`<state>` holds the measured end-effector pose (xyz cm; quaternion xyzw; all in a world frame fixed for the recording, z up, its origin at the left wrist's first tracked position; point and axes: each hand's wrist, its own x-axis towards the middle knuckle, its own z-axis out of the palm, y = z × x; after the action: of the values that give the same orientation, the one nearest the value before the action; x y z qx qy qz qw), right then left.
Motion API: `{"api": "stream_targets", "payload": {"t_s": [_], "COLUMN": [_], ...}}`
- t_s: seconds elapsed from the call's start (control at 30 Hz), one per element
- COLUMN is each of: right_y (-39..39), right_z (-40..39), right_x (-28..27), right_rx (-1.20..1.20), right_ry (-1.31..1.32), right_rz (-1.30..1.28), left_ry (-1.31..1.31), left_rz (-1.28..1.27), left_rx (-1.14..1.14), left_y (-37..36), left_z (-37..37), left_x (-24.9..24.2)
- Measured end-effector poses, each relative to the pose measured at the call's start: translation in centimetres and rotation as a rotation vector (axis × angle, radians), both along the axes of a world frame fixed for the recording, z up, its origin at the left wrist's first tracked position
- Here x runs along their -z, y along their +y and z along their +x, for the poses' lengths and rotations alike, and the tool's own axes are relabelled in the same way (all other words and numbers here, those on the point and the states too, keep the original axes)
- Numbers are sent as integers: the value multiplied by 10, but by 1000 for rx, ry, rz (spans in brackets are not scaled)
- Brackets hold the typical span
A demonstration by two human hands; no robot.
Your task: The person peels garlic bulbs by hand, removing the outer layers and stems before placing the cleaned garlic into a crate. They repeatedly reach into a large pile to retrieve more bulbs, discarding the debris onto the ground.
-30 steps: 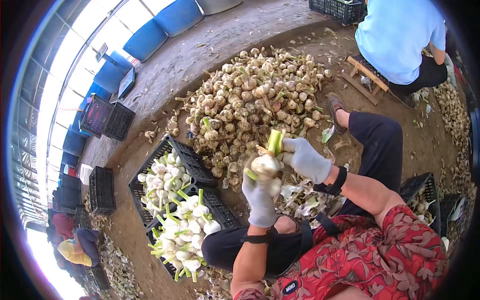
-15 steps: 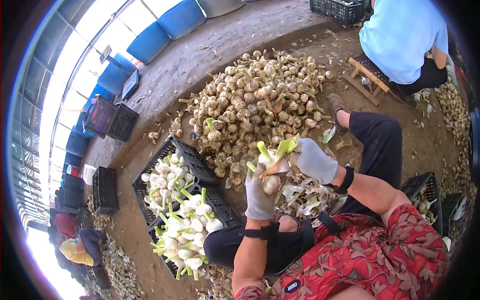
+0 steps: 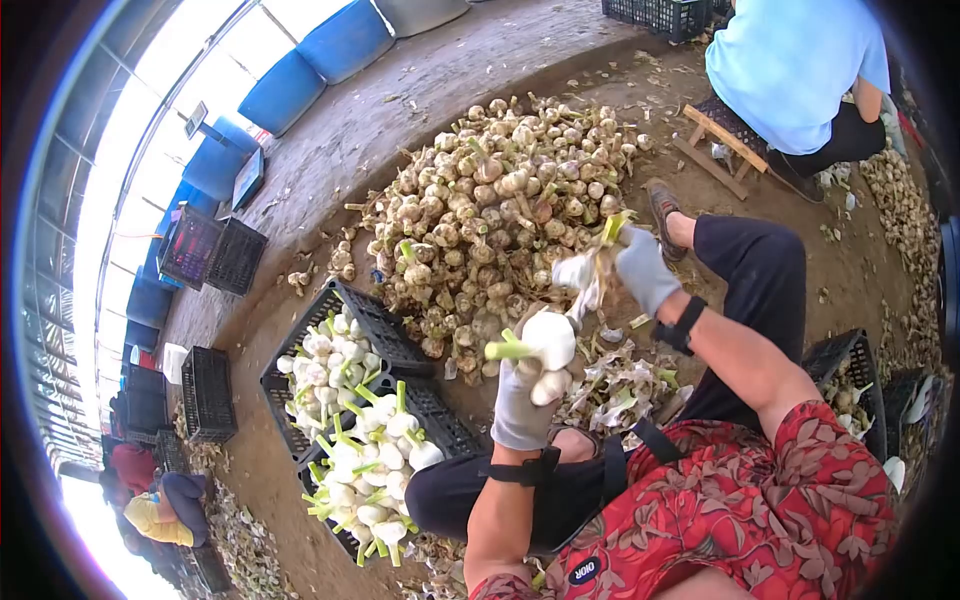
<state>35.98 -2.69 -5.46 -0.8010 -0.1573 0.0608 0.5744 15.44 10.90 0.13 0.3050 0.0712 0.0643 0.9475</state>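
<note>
My left hand (image 3: pixel 520 408), in a grey glove, is closed round garlic. A clean white garlic bulb (image 3: pixel 549 340) with a short green stem shows above its fingers. Another bulb (image 3: pixel 550 386) sits just below, against the same hand. Up and to the right, my gloved right hand (image 3: pixel 648 270) pinches strips of garlic skin (image 3: pixel 592 282) with a green-yellow end, hanging apart from the white bulb. Beyond both hands rises a heap of unpeeled garlic (image 3: pixel 490 210). Loose peelings (image 3: pixel 620 385) lie on the ground beneath them.
At left, black crates hold peeled garlic (image 3: pixel 375 465) with green stems. Another black crate (image 3: pixel 845 375) stands at my right. A person in a light blue shirt (image 3: pixel 795 75) sits at upper right beside a wooden-framed stool (image 3: pixel 725 140). Blue tubs (image 3: pixel 345 40) line the far side.
My right hand has moved up and away from the left, pulling off skin and green stalk. The bulb in my left hand now shows smooth and white. The view has shifted slightly.
</note>
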Motion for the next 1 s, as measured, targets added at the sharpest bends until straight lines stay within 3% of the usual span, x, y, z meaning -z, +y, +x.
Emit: {"api": "stream_targets", "payload": {"t_s": [0.03, 0.1, 0.17, 0.23, 0.3, 0.37, 0.47, 0.57, 0.6, 0.7, 0.77, 0.83, 0.87, 0.9, 0.93, 1.0], "right_y": [-12, -37, -51, -41, -41, -36, -24, -19, -20, -20, -15, -13, -13, -13, -13, -9], "right_z": [16, 12, -13, -29, -24, -31, -42, -49, -50, -48, -50, -56, -62, -66, -70, -81], "right_x": [19, -2, -7, -42, -62, -90, -94, -102, -109, -89, -76, -80, -93, -101, -100, -88], "right_rx": [78, -596, -1214, -1064, -836, -707, -755, -797, -757, -786, -717, -593, -504, -415, -405, -433], "right_ry": [-164, -269, -189, -200, 365, 476, 270, 385, 680, 758, 599, 574, 629, 683, 606, -82], "right_rz": [-176, -1039, -1488, -1258, -409, -142, 112, 90, 74, 218, 293, 361, 392, 422, 395, 209], "left_ry": [-15, -52, -52, -17, 13, 42, 65, 93, 99, 70, 78, 204, -1, 26, 54, 81], "left_rz": [-107, -242, -194, -35, 136, 7, 91, 195, 200, 190, 101, 77, 579, 66, -15, -101], "left_rx": [37, 86, 77, 34, -4, 37, 63, 78, 90, 162, 221, 32, -60, 38, 49, 35], "left_y": [3, 13, 20, 17, 10, 13, 13, 12, 12, 16, 25, 12, 3, 6, 7, 2], "left_z": [-2, -7, -10, -6, -2, 3, 7, 8, 8, 5, 4, 7, 5, 8, 6, 2], "left_x": [5, 18, 24, 14, 0, -9, -6, 2, 1, 16, 27, 5, 2, 6, 11, 26]}}
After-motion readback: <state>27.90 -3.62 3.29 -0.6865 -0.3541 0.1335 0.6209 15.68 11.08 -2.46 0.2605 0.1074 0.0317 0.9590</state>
